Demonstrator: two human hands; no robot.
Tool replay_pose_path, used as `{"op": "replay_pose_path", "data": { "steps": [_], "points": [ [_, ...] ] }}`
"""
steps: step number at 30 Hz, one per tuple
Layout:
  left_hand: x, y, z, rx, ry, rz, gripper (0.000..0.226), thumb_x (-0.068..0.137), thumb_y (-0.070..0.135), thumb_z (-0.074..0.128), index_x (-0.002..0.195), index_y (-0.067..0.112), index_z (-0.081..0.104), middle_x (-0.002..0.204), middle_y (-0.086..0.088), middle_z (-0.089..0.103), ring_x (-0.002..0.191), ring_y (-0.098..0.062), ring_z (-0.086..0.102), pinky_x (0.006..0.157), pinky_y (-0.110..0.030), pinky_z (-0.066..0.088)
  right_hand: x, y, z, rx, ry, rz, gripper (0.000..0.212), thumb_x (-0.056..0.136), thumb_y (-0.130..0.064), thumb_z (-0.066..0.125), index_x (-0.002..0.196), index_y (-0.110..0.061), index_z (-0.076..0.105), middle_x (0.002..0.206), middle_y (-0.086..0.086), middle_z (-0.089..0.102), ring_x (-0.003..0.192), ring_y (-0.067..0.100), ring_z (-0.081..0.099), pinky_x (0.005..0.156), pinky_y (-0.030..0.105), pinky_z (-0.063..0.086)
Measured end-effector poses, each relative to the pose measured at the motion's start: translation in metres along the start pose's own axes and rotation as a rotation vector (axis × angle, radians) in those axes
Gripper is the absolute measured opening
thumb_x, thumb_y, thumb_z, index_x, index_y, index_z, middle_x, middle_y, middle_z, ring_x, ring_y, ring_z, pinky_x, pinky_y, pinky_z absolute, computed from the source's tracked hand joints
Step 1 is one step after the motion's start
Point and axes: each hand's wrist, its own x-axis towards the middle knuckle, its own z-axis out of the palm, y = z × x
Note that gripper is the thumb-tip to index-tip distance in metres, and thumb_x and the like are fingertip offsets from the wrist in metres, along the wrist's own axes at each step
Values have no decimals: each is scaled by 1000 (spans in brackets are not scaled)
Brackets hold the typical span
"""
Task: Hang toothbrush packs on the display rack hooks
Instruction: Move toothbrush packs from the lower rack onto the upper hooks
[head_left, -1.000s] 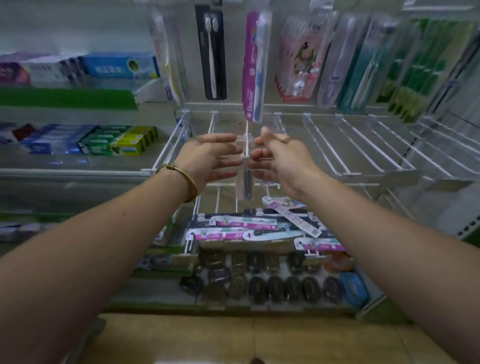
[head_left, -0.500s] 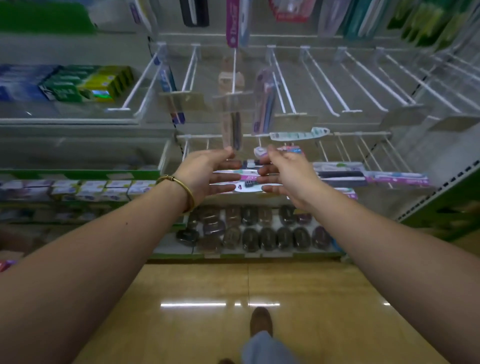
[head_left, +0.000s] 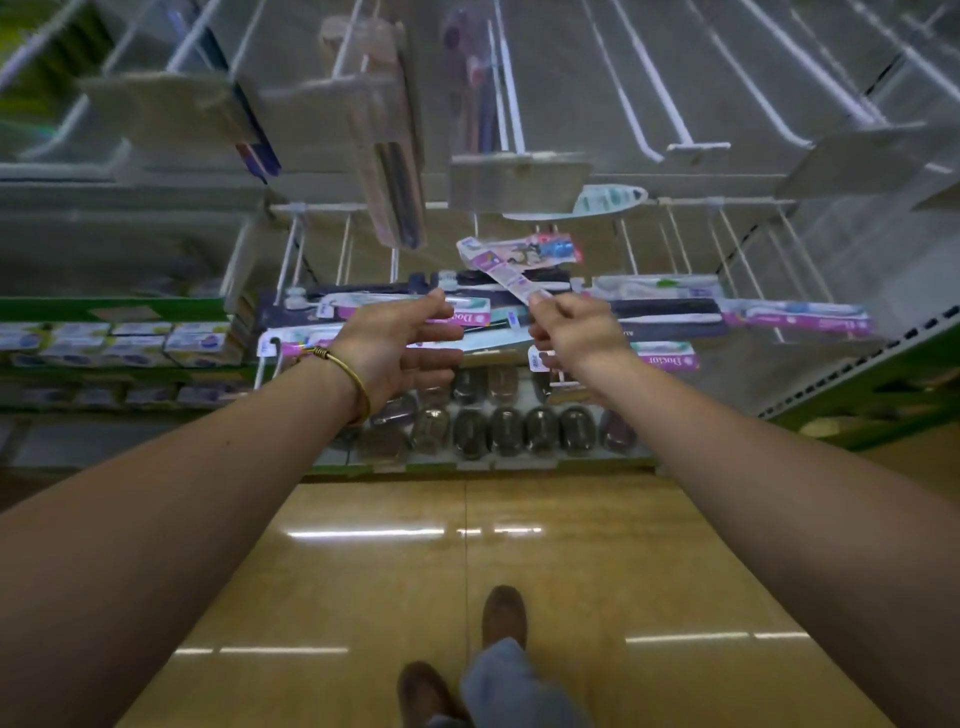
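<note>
Now, slim pink-and-white toothbrush pack (head_left: 500, 272) tilted, right hand (head_left: 576, 332) pinching its end, left hand (head_left: 396, 349) open.

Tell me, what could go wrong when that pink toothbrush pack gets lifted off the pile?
The right hand pinches the pink pack only by its end, so it might slip and fall. The other packs lie loose across the wire hooks, so lifting one may drag neighbours off. The left hand is open nearby and could steady them.
</note>
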Motion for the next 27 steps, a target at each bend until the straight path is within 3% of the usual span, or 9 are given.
{"op": "replay_pose_path", "data": {
  "steps": [2, 5, 7, 9, 12, 14, 22, 27],
  "points": [
    [11, -2, 7, -3, 13, -13, 26, 99, 38, 57, 101, 14, 66, 105, -9, 70, 84, -27, 70, 80, -43, 59, 17, 10, -6, -56, -8, -9, 44, 99, -42, 54, 90, -1, 66, 90, 24, 68, 85, 40, 64, 82, 55, 55],
    [24, -4, 17, -21, 32, -35, 26, 98, 38, 57, 100, 13, 65, 105, -9, 71, 84, -27, 70, 88, -47, 57, 40, 19, -13, -150, -31, -69, 30, 98, -37, 56, 79, -15, 65, 70, 0, 61, 74, 24, 59, 79, 42, 54],
    [32, -5, 22, -27, 36, -40, 26, 98, 37, 57, 103, 12, 66, 107, -9, 71, 84, -26, 71, 90, -47, 56, 52, 22, -15, -237, -42, -112, 21, 97, -34, 59, 98, -16, 69, 86, -1, 66, 85, 20, 61, 81, 32, 49],
    [38, -6, 27, -32, 41, -44, 27, 98, 37, 57, 105, 12, 65, 108, -10, 71, 85, -26, 72, 90, -46, 56, 62, 24, -14, -327, -54, -136, 33, 97, -33, 61, 121, -11, 65, 111, 5, 68, 101, 21, 62, 86, 27, 45],
    [47, -8, 32, -44, 53, -51, 29, 97, 37, 59, 107, 11, 65, 112, -11, 70, 92, -30, 71, 87, -45, 58, 76, 26, -12, -451, -86, -197, 44, 95, -31, 64, 132, -10, 58, 131, 10, 60, 114, 25, 59, 95, 30, 44],
    [51, -10, 34, -46, 59, -57, 29, 97, 38, 59, 107, 12, 66, 114, -11, 71, 95, -30, 72, 82, -42, 59, 84, 28, -9, -535, -115, -225, 46, 93, -32, 66, 133, -10, 58, 134, 13, 55, 113, 27, 58, 94, 33, 45],
    [60, -15, 32, -72, 90, -71, 28, 97, 36, 60, 109, 11, 66, 111, -11, 71, 91, -29, 73, 80, -41, 61, 97, 35, -2, -789, -136, -244, 25, 92, -20, 63, 115, -11, 64, 123, 16, 54, 105, 36, 58, 83, 37, 46],
    [63, -20, 33, -78, 92, -78, 25, 97, 34, 59, 106, 12, 65, 108, -11, 71, 97, -30, 71, 86, -44, 58, 98, 35, 2, -866, -100, -268, 28, 90, -9, 57, 117, -13, 62, 117, 16, 58, 102, 38, 59, 80, 40, 50]
  ]
}}
